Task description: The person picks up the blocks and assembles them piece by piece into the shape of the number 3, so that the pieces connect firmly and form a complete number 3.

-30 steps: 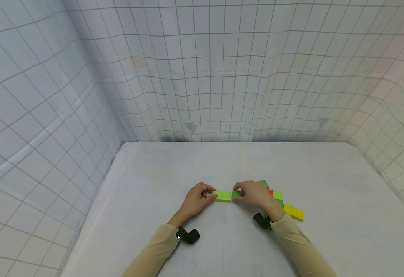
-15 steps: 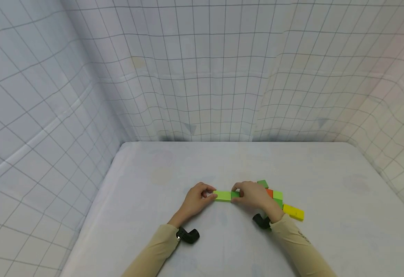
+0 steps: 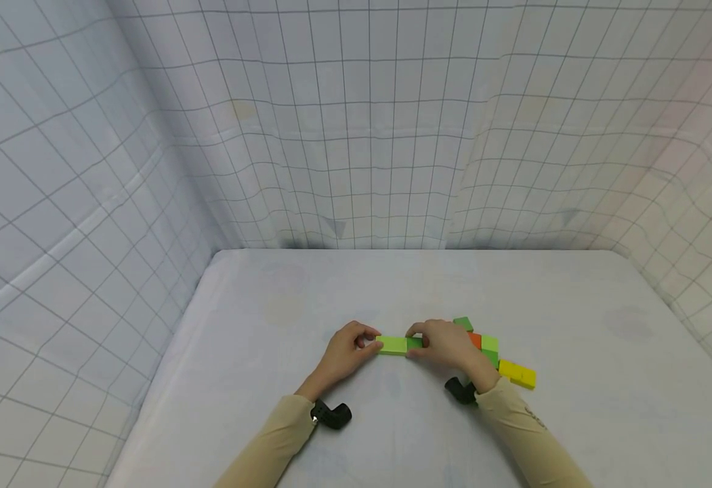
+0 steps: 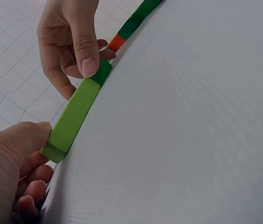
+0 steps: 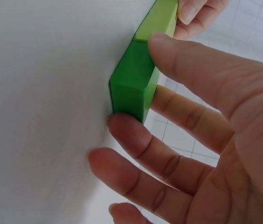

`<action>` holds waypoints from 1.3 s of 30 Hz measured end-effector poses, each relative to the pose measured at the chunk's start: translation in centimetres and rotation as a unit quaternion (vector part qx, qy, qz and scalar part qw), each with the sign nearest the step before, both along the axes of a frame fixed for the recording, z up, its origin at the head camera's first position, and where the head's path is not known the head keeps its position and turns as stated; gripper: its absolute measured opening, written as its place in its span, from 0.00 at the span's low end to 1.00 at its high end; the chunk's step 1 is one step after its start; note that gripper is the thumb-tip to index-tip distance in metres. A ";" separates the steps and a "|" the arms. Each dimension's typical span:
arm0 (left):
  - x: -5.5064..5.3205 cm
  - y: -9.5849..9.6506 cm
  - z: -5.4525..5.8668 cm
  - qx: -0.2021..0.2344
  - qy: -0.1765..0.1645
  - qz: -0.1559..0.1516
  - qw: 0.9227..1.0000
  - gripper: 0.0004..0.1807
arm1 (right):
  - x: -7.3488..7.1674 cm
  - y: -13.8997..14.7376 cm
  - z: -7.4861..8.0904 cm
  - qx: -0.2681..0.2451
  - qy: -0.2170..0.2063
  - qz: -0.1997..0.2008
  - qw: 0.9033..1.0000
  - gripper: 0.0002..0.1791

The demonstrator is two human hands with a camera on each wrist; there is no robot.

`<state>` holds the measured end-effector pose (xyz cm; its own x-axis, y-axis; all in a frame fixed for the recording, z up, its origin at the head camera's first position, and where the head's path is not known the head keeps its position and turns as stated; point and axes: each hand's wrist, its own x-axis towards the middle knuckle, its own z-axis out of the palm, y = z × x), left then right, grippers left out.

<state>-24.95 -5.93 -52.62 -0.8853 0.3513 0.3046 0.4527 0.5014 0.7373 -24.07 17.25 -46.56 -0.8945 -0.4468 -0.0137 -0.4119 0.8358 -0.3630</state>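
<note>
A light green rectangular block (image 3: 393, 346) lies on the white table. My left hand (image 3: 343, 354) holds its left end between thumb and fingers. Against its other end stands a dark green block (image 3: 414, 343), so the two form one straight row. My right hand (image 3: 448, 344) pinches this darker block, thumb on the near side and index finger on the far side, covering part of it in the head view. In the right wrist view the dark green block (image 5: 130, 70) meets the light green block (image 5: 158, 21) end to end, with a middle fingertip at its free end.
Just right of my right hand is a cluster of blocks: a green block (image 3: 463, 324), an orange-red block (image 3: 475, 340), a light green block (image 3: 489, 344) and a yellow block (image 3: 517, 374). My right forearm hides part of it. White gridded cloth (image 3: 356, 135) hangs behind the table.
My right hand has slid slightly left with the dark green block, closing the narrow gap to the light green block. My left hand has stayed in place.
</note>
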 end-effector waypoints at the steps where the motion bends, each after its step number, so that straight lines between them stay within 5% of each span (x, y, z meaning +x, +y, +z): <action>1: 0.1 0.0 0.0 0.000 0.000 0.001 1.000 0.11 | 0.1 0.0 0.0 0.000 0.001 0.001 1.000 0.17; 20: 1.9 0.8 0.5 0.003 0.007 0.013 1.000 0.10 | 0.8 1.5 0.3 -0.016 -0.028 0.005 0.999 0.22; 29: 2.6 1.2 0.3 0.006 -0.001 0.016 1.000 0.10 | -0.1 6.4 2.4 -0.052 -0.057 -0.035 0.996 0.19; 39: 2.4 1.3 0.2 0.007 -0.002 0.019 1.000 0.10 | -2.6 11.9 2.9 -0.052 -0.094 -0.065 0.992 0.14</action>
<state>-22.57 -4.68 -52.40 -0.8994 0.3130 0.3052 0.4301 0.5083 0.7461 -26.71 29.12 -43.64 -0.9306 -0.3359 -0.1455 -0.2202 0.8313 -0.5104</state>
